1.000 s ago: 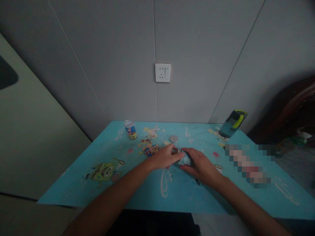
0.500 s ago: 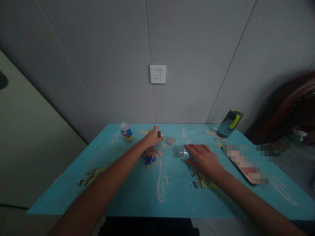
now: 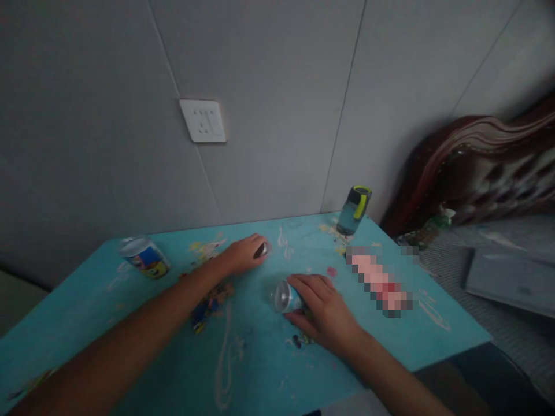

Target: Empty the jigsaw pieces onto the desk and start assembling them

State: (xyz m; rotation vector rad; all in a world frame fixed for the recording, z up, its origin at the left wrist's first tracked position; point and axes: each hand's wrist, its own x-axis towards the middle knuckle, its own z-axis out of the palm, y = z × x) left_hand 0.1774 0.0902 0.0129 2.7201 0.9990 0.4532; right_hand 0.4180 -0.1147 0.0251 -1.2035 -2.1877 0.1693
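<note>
Near the centre of the frame, the left hand (image 3: 246, 254) has its fingers curled around a small round dark-faced piece (image 3: 261, 250) with a shiny rim, perhaps a lid, though blur and the fingers hide much of it. Lower and to the right of that, the right hand (image 3: 323, 305) grips a blue-labelled can (image 3: 293, 296) from its right side, fingers over the top and thumb below; the can is tipped on its side, its clear end facing left. A heap of puzzle pieces (image 3: 212, 305) lies at lower left of centre, partly behind the left forearm. A printed can (image 3: 152, 261) leans in view at the left, on the turquoise table (image 3: 255, 364). Right of centre, a bottle (image 3: 352, 212) with a yellow-green handle stands near the wall, above a pixelated object (image 3: 377, 278).
</note>
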